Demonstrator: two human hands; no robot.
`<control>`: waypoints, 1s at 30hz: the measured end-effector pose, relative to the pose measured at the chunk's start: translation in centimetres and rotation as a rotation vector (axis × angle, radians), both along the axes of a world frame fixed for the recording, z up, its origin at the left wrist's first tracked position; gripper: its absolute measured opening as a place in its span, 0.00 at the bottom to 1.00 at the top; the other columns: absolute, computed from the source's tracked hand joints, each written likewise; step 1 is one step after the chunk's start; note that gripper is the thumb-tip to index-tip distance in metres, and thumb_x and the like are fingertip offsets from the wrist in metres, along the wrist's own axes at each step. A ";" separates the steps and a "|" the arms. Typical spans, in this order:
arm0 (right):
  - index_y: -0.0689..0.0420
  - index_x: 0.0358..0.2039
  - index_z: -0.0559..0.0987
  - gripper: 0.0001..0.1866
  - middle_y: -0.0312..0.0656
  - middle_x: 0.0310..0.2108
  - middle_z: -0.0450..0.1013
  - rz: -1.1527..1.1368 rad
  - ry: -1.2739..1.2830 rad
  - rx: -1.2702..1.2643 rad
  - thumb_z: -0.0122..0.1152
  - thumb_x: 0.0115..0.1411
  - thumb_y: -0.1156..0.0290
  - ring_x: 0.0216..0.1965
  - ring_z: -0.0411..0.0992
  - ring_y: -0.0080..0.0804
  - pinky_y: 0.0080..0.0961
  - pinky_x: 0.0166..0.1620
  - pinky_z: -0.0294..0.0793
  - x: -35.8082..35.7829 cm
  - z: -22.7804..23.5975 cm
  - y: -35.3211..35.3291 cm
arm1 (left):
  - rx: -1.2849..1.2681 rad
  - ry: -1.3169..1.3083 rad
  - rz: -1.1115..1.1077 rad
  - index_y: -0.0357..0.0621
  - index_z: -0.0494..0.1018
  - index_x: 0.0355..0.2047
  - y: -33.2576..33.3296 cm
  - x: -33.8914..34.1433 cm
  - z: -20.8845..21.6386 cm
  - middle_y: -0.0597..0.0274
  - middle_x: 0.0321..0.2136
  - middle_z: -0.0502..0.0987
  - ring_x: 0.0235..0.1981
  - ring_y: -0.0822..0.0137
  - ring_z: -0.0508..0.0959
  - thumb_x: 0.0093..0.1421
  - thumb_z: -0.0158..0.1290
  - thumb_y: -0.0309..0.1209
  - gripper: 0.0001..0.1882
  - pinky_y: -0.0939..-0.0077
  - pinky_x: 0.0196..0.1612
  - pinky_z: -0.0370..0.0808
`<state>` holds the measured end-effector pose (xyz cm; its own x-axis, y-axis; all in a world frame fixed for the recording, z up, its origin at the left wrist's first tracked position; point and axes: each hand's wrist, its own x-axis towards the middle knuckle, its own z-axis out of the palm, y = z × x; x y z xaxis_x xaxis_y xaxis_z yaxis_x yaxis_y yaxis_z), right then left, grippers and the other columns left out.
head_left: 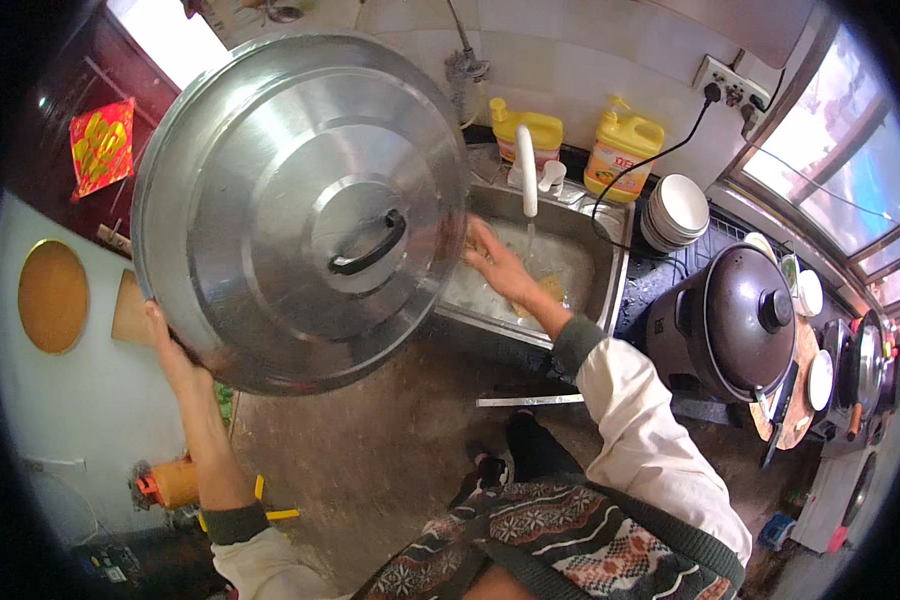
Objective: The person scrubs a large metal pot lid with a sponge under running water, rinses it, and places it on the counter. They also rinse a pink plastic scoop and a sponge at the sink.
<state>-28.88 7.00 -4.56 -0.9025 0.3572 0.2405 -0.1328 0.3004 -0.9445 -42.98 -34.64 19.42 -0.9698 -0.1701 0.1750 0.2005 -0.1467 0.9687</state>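
A large, shiny metal pot lid (270,290) with a black handle is tilted up in front of me, its outer face toward me. My left hand (178,365) grips its lower left rim, the fingers partly hidden behind it. At the right rim my right hand (500,268) holds the lid over the sink (610,290), its fingertips partly out of sight. From the white tap (526,170) a thin stream of water runs into the sink. Something yellowish (550,292) lies in the basin below my right wrist, too unclear to name.
Two yellow jugs (625,150) stand behind the sink. To its right are stacked white bowls (682,205), a dark lidded cooker (745,320) and a knife (778,415) on a wooden cutting board (798,385). A black cord (660,155) hangs from the wall socket beside the basin.
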 end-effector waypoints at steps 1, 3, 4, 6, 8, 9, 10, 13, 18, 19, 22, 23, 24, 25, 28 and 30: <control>0.55 0.59 0.68 0.29 0.54 0.57 0.67 -0.015 -0.350 0.046 0.56 0.61 0.54 0.58 0.65 0.49 0.36 0.59 0.63 0.9 -2.6 1.4 | 0.041 -0.106 0.004 0.41 0.63 0.61 1.1 0.4 0.7 0.59 0.59 0.66 0.59 0.63 0.65 0.64 0.49 0.55 0.34 0.66 0.62 0.60; 0.55 0.46 0.78 0.19 0.52 0.44 0.76 -0.137 -0.686 0.186 0.58 0.58 0.59 0.45 0.74 0.49 0.35 0.50 0.72 3.3 -10.4 5.4 | 0.024 -0.185 -0.129 0.42 0.63 0.62 2.9 -0.5 1.4 0.59 0.61 0.64 0.60 0.62 0.63 0.64 0.49 0.56 0.36 0.65 0.63 0.59; 0.56 0.39 0.81 0.15 0.52 0.37 0.78 -0.233 -0.672 0.292 0.59 0.57 0.60 0.39 0.77 0.50 0.36 0.46 0.74 4.6 -14.1 7.0 | 0.016 -0.223 -0.192 0.42 0.62 0.62 3.7 -1.3 1.2 0.59 0.61 0.63 0.61 0.61 0.63 0.63 0.49 0.56 0.36 0.65 0.63 0.58; 0.53 0.43 0.80 0.16 0.51 0.40 0.77 -0.132 -0.782 0.416 0.60 0.55 0.61 0.44 0.75 0.50 0.38 0.46 0.73 5.7 -17.1 7.8 | -0.104 -0.224 -0.207 0.43 0.62 0.62 4.3 -1.9 0.6 0.60 0.59 0.65 0.59 0.61 0.64 0.62 0.50 0.57 0.37 0.64 0.62 0.60; 0.49 0.48 0.77 0.20 0.50 0.44 0.76 -0.054 -0.786 0.655 0.61 0.54 0.61 0.49 0.73 0.51 0.42 0.46 0.73 6.6 -19.0 8.2 | -0.208 -0.287 -0.173 0.43 0.63 0.61 6.8 -1.1 0.6 0.61 0.57 0.68 0.57 0.62 0.67 0.63 0.49 0.57 0.36 0.65 0.61 0.62; 0.48 0.50 0.75 0.22 0.49 0.46 0.75 -0.024 -0.729 0.829 0.61 0.54 0.60 0.51 0.71 0.52 0.44 0.46 0.73 7.2 -19.6 8.1 | -0.204 -0.321 -0.190 0.43 0.63 0.61 6.8 -1.5 0.4 0.61 0.57 0.68 0.57 0.62 0.67 0.63 0.49 0.57 0.36 0.65 0.60 0.63; 0.46 0.53 0.73 0.24 0.48 0.47 0.74 0.007 -0.660 1.000 0.61 0.54 0.60 0.53 0.70 0.53 0.46 0.46 0.73 7.4 -20.3 7.8 | -0.203 -0.350 -0.202 0.43 0.63 0.61 6.4 -1.7 0.2 0.62 0.57 0.68 0.57 0.63 0.67 0.63 0.49 0.56 0.36 0.65 0.60 0.63; 0.43 0.56 0.69 0.27 0.47 0.51 0.71 -0.097 -0.585 1.222 0.61 0.54 0.60 0.57 0.65 0.58 0.51 0.47 0.71 7.1 -23.3 7.9 | -0.210 -0.374 -0.261 0.43 0.63 0.61 4.6 -3.7 -0.5 0.61 0.57 0.68 0.56 0.62 0.68 0.64 0.48 0.56 0.35 0.65 0.59 0.65; 0.50 0.57 0.67 0.25 0.46 0.48 0.73 -0.140 -0.772 0.142 0.59 0.59 0.62 0.51 0.71 0.46 0.42 0.51 0.69 3.2 -22.7 9.3 | -0.213 -0.419 -0.236 0.41 0.65 0.59 3.9 -5.0 -2.5 0.59 0.54 0.71 0.54 0.61 0.70 0.65 0.46 0.54 0.33 0.64 0.57 0.68; 0.53 0.58 0.66 0.28 0.46 0.49 0.72 -0.200 -0.595 -0.020 0.61 0.58 0.62 0.53 0.68 0.43 0.38 0.54 0.67 2.3 -23.3 10.8 | -0.197 -0.405 -0.253 0.40 0.66 0.59 4.7 -5.8 -3.2 0.59 0.53 0.72 0.54 0.61 0.71 0.66 0.46 0.54 0.32 0.64 0.56 0.68; 0.58 0.59 0.65 0.30 0.45 0.51 0.69 -0.214 -0.163 -0.426 0.63 0.58 0.64 0.54 0.66 0.36 0.30 0.56 0.64 -1.6 -15.3 9.1 | -0.216 -0.345 -0.223 0.39 0.66 0.58 1.1 -5.3 -3.4 0.59 0.52 0.72 0.52 0.61 0.72 0.66 0.45 0.54 0.32 0.65 0.55 0.69; 0.59 0.58 0.64 0.30 0.45 0.52 0.67 -0.225 -0.053 -0.443 0.63 0.59 0.65 0.53 0.65 0.34 0.29 0.56 0.64 -2.9 -10.6 8.3 | -0.228 -0.320 -0.216 0.39 0.66 0.58 -0.1 -4.8 -3.2 0.59 0.52 0.73 0.52 0.62 0.72 0.66 0.45 0.54 0.32 0.66 0.55 0.69; 0.60 0.58 0.64 0.29 0.45 0.53 0.66 -0.306 0.032 -0.250 0.62 0.60 0.65 0.53 0.65 0.34 0.28 0.56 0.64 -3.8 -8.3 9.0 | -0.224 -0.324 -0.219 0.39 0.66 0.58 0.6 -4.8 -3.3 0.59 0.52 0.73 0.52 0.62 0.72 0.66 0.45 0.54 0.32 0.66 0.54 0.70; 0.61 0.58 0.64 0.28 0.45 0.53 0.66 -0.339 0.102 -0.181 0.62 0.60 0.65 0.53 0.65 0.34 0.28 0.55 0.64 -4.9 -7.5 10.4 | -0.222 -0.323 -0.230 0.39 0.66 0.58 2.0 -4.8 -3.0 0.59 0.52 0.73 0.51 0.62 0.73 0.66 0.45 0.54 0.32 0.67 0.54 0.70; 0.60 0.58 0.64 0.28 0.45 0.52 0.66 -0.397 0.282 -0.015 0.60 0.61 0.65 0.52 0.65 0.34 0.28 0.55 0.64 -6.7 -7.5 11.6 | -0.228 -0.276 -0.235 0.39 0.66 0.58 1.6 -6.0 -3.4 0.60 0.51 0.73 0.50 0.62 0.73 0.66 0.45 0.55 0.33 0.68 0.53 0.70; 0.58 0.59 0.64 0.27 0.48 0.49 0.68 -0.462 0.239 0.065 0.59 0.61 0.66 0.50 0.67 0.38 0.30 0.54 0.66 -5.2 -8.9 10.3 | -0.219 -0.274 -0.217 0.39 0.67 0.58 0.8 -6.1 -4.4 0.59 0.52 0.73 0.50 0.62 0.73 0.65 0.45 0.56 0.33 0.68 0.53 0.70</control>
<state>-34.09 17.29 -13.47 -0.5719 0.6825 0.4551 -0.1821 0.4353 -0.8817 -49.05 -33.80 15.03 -0.9947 0.0566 -0.0855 -0.0822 0.0581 0.9949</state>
